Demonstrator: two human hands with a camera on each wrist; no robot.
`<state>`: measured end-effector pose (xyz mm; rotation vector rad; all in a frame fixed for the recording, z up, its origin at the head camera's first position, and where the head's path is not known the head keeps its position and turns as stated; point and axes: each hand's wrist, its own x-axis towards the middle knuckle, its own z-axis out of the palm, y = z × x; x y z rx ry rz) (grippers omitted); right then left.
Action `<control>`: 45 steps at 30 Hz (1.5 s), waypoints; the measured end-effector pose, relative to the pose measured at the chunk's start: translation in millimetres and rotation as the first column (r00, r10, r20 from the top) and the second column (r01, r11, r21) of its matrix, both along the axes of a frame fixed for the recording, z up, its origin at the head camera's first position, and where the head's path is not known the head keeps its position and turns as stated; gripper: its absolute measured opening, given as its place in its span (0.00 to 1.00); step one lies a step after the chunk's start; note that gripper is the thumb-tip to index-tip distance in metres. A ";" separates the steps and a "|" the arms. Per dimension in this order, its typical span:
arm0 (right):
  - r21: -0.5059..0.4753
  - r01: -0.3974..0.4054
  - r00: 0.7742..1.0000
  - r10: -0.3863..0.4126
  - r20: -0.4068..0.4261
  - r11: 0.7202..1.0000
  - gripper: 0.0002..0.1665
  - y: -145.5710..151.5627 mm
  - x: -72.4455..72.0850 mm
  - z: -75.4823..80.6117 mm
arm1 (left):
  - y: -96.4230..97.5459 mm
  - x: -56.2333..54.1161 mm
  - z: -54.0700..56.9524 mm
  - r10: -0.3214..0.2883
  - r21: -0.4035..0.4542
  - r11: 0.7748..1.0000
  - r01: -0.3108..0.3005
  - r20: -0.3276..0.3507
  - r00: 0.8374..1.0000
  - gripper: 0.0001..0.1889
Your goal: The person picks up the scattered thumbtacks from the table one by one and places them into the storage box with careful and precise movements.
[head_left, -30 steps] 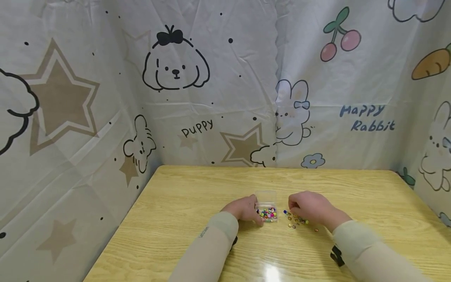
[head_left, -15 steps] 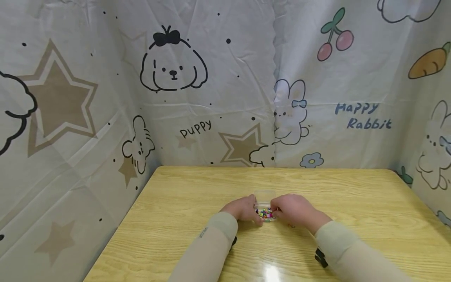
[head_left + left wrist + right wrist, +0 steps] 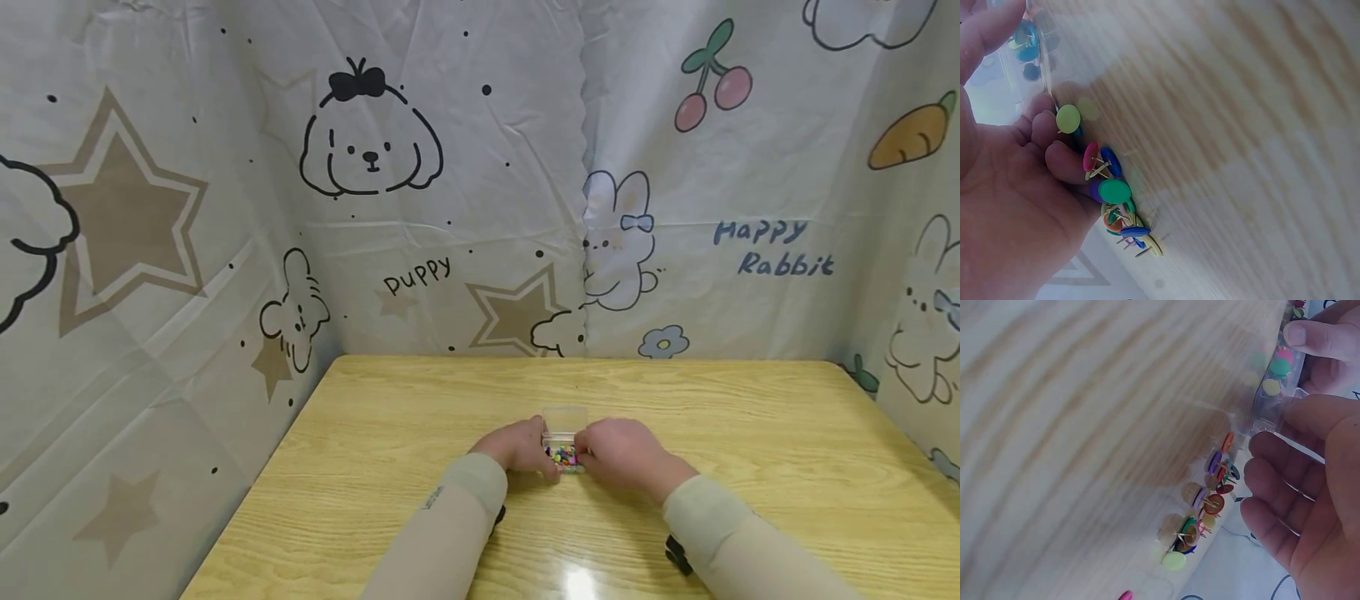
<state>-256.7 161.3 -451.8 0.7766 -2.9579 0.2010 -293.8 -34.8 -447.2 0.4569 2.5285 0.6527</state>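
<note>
My left grip point(image 3: 519, 444) holds the lid-up clear box point(image 3: 559, 437), boxed thumbtacks point(image 3: 562, 457) inside; my right grip point(image 3: 622, 450) meets its right end, pinch hidden, can't tell; loose thumbtacks point(image 3: 1214, 504) on the tabletop point(image 3: 405, 408) suggest partway done.

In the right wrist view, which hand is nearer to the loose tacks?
Right: the right hand is just beside the loose tacks; the left hand is farther, holding the box.

White cartoon-printed curtain point(image 3: 457, 175) behind wood-grain table point(image 3: 585, 533).
</note>
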 end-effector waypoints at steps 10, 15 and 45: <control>-0.052 0.032 0.999 -0.032 0.006 0.998 0.06 10.9 2.2 17.2 | -1.6 1.9 -0.4 -0.006 0.004 1.000 0.006 -0.007 1.000 0.26; -0.072 0.049 0.999 -0.048 0.019 0.996 0.08 34.0 0.6 29.5 | -1.5 2.3 -0.6 -0.005 -0.003 1.000 0.005 -0.007 1.000 0.27; -0.004 0.089 0.962 -0.085 0.260 0.996 0.15 80.1 18.3 12.2 | -3.5 2.9 1.7 -0.021 0.004 1.000 0.020 0.028 0.999 0.30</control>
